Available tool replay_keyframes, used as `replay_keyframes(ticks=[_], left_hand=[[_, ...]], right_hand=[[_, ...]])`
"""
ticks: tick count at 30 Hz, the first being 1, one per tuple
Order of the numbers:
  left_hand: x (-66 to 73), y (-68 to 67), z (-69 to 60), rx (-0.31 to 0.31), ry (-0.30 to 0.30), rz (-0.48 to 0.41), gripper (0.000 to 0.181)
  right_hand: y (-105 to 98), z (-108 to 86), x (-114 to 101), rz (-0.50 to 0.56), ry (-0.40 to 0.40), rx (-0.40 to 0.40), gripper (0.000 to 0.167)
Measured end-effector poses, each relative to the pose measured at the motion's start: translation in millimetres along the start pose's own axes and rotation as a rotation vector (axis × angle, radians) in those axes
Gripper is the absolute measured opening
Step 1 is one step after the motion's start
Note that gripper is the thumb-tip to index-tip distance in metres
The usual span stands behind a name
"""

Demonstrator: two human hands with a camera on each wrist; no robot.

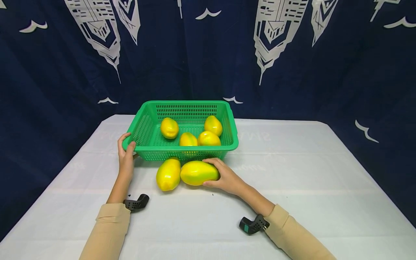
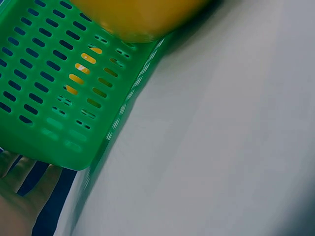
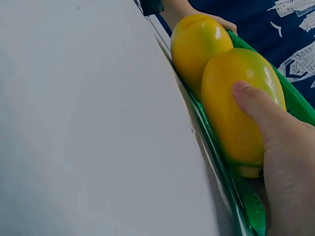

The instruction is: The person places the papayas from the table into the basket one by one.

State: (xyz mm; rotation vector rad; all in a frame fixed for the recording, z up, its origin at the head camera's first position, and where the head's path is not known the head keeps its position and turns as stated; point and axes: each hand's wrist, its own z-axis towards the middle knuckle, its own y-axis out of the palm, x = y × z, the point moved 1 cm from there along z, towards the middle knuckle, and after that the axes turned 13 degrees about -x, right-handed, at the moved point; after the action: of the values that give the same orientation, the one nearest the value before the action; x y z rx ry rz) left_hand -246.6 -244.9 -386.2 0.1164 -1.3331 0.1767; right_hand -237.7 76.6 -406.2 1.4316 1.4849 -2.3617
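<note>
A green plastic basket (image 1: pixel 182 148) stands at the back of the white table with several yellow fruits inside. My left hand (image 1: pixel 126 151) grips the basket's left front corner; in the left wrist view its fingers lie beside the slotted wall. In front of the basket, my right hand (image 1: pixel 225 177) holds a yellow-green papaya (image 1: pixel 198 173) lying on its side, thumb on the near face and fingers over the far side. Another papaya (image 1: pixel 168 174) lies just left of it, the two touching or nearly so. The right wrist view shows the held papaya (image 3: pixel 238 118) close up.
Inside the basket are one papaya (image 1: pixel 169 128) at the left and several (image 1: pixel 213 125) toward the right. A white cloth covers the table (image 1: pixel 308 187). Behind it hangs a dark blue curtain (image 1: pixel 195 54) with white prints.
</note>
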Motion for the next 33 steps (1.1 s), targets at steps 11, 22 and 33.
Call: replay_keyframes(ticks=[11, 22, 33], left_hand=[[0.7, 0.3, -0.1, -0.007, -0.003, -0.003, 0.038], [0.7, 0.7, -0.1, 0.001, 0.008, -0.01, 0.039], [0.9, 0.6, -0.2, -0.001, 0.007, -0.009, 0.038]], right_hand=[[0, -1.1, -2, 0.0, -0.01, 0.011, 0.067], [-2, -2.3, -6, -0.013, -0.03, 0.024, 0.068], [-5, -1.9, -11, -0.104, -0.091, 0.051, 0.069]])
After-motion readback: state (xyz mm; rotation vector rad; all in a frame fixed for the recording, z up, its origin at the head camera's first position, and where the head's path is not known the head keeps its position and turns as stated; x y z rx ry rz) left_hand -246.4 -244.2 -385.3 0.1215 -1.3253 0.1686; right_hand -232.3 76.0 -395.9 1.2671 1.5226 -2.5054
